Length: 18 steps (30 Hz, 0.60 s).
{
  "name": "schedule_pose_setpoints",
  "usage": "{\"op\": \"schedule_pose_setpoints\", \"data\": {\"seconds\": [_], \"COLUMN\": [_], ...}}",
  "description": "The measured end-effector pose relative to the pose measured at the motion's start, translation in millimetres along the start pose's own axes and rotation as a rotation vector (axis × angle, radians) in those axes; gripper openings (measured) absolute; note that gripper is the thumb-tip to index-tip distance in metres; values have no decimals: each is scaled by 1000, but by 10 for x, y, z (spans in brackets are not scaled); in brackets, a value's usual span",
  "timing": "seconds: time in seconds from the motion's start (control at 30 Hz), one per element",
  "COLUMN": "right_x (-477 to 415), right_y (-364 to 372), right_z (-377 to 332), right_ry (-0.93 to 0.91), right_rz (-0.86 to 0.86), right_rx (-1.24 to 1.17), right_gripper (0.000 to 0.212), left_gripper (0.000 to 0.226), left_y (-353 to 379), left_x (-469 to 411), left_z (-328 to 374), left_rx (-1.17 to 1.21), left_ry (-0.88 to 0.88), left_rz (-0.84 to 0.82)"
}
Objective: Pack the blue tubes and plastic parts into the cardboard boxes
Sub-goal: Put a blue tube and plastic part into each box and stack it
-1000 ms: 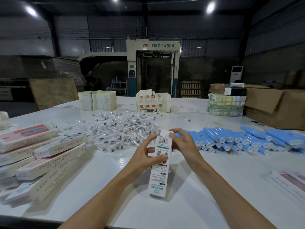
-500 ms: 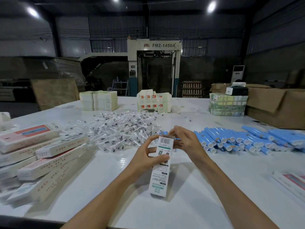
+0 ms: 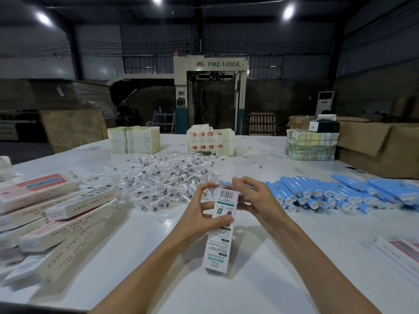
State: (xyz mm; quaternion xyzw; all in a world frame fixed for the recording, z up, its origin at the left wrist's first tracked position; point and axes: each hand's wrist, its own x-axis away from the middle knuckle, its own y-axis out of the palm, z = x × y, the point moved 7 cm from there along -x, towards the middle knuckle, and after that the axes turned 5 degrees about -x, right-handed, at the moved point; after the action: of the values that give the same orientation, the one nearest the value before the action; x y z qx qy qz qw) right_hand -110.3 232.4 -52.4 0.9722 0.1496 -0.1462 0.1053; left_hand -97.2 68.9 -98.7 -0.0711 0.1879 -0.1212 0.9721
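Observation:
A slim white cardboard box [image 3: 219, 241] with a barcode and green print stands tilted above the white table [image 3: 283, 268]. My left hand [image 3: 201, 214] grips its upper part from the left. My right hand [image 3: 254, 200] curls its fingers over the box's top end. Behind my right hand lies a row of blue tubes [image 3: 340, 193]. A heap of clear-wrapped plastic parts [image 3: 163, 180] spreads behind my left hand. What lies inside the box is hidden.
Filled long boxes [image 3: 59, 214] are piled at the left. Flat box blanks [image 3: 209, 141] and paper stacks [image 3: 133, 139] stand at the back, a strapped bundle [image 3: 311, 145] and brown cartons [image 3: 381, 148] at the right. More boxes [image 3: 401, 252] lie near the right edge.
Both hands and the box have shifted slightly toward me. My right hand's fingers have come down over the box's top end.

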Motion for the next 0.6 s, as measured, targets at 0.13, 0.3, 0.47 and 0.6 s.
{"op": "schedule_pose_setpoints", "data": {"seconds": [0.13,0.3,0.47,0.6], "right_x": [-32,-53,-72,-92], "right_y": [-23,-66,-89,-124], "right_z": [28,26,47,65], "right_ry": [-4,16,51,102], "right_rz": [63,113,69,-4], "right_rx": [45,22,6,8], "right_gripper": [10,8,7,9], "left_gripper": [88,93,97,91], "left_y": [1,26,38,50], "left_x": [2,15,19,25], "left_z": [13,51,68,60], "left_rx": [0,-22,-40,-44], "left_ry": [-1,29,39,45], "left_rz": [1,-40,-54,-45]}}
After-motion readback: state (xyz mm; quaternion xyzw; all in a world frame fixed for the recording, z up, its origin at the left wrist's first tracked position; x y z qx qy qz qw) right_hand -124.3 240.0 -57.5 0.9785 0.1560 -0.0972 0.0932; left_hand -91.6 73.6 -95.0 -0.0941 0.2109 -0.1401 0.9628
